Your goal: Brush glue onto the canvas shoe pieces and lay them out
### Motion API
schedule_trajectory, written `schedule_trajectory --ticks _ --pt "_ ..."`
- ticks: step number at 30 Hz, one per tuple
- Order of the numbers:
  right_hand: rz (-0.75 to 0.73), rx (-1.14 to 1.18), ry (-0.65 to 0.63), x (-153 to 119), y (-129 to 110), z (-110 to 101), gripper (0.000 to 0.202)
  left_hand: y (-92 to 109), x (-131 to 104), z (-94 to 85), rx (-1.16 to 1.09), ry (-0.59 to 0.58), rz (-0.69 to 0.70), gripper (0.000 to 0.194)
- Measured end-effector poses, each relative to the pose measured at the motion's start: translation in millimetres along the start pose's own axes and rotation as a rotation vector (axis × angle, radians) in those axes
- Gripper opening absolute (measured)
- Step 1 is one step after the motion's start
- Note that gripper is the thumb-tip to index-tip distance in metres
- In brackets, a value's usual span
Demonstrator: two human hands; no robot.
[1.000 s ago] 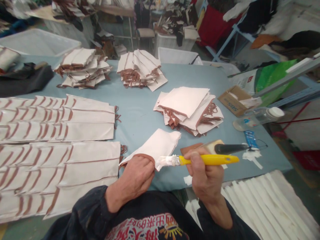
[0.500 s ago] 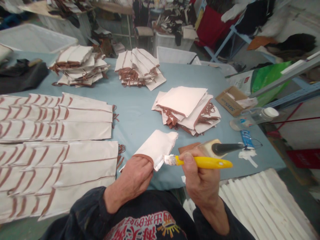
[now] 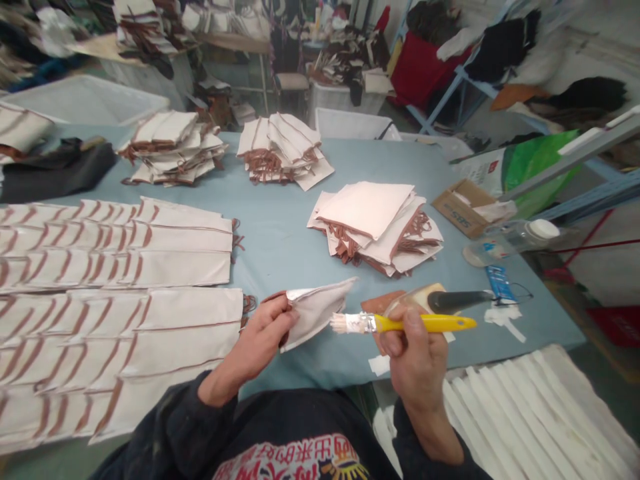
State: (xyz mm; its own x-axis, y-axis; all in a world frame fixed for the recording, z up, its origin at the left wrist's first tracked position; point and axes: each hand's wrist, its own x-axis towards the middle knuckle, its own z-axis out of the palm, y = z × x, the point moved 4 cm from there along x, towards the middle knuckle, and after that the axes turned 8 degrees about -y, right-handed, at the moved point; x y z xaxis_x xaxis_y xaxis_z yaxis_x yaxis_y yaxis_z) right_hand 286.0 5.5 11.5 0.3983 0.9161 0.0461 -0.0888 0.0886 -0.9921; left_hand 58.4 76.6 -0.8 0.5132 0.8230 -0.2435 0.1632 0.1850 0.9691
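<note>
My left hand (image 3: 263, 337) grips a white fabric piece (image 3: 323, 308) with brown edging, tilted up above the blue-covered table. Held level in my right hand (image 3: 417, 350) is a yellow-handled brush (image 3: 430, 323), its whitish bristles pointing left, a small distance from the fabric's right side. Behind my right hand lie a dark-handled tool (image 3: 460, 300) and a brown piece (image 3: 383, 303), partly hidden. A stack of white pieces with brown trim (image 3: 370, 210) sits just beyond the fabric.
Overlapping rows of white pieces (image 3: 185, 267) cover the table's left side. Two more stacks (image 3: 170, 143) (image 3: 280, 143) stand at the back. On the right are a cardboard box (image 3: 460, 213), a clear bottle (image 3: 510, 241) and a blue packet (image 3: 500, 283). White strips (image 3: 530, 413) lie at lower right.
The fabric in my left hand has turned, and its other face now shows. The brush no longer touches it. My left fingers have shifted along its edge, and the camera view has moved slightly.
</note>
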Motion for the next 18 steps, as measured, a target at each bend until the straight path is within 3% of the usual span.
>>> schedule_trajectory --ticks 4,10,18 --pt "-0.183 -0.056 -0.031 2.4 -12.7 15.3 0.040 -6.3 1.3 -5.2 -0.235 -0.003 -0.143 0.030" --pt "-0.275 -0.190 -0.129 18.6 -19.5 49.3 0.044 -0.5 -8.3 7.3 -0.274 -0.081 -0.175 0.033" --pt "-0.551 -0.425 -0.086 5.2 -22.0 41.8 0.031 -5.2 -14.0 7.5 -0.422 -0.010 -0.196 0.043"
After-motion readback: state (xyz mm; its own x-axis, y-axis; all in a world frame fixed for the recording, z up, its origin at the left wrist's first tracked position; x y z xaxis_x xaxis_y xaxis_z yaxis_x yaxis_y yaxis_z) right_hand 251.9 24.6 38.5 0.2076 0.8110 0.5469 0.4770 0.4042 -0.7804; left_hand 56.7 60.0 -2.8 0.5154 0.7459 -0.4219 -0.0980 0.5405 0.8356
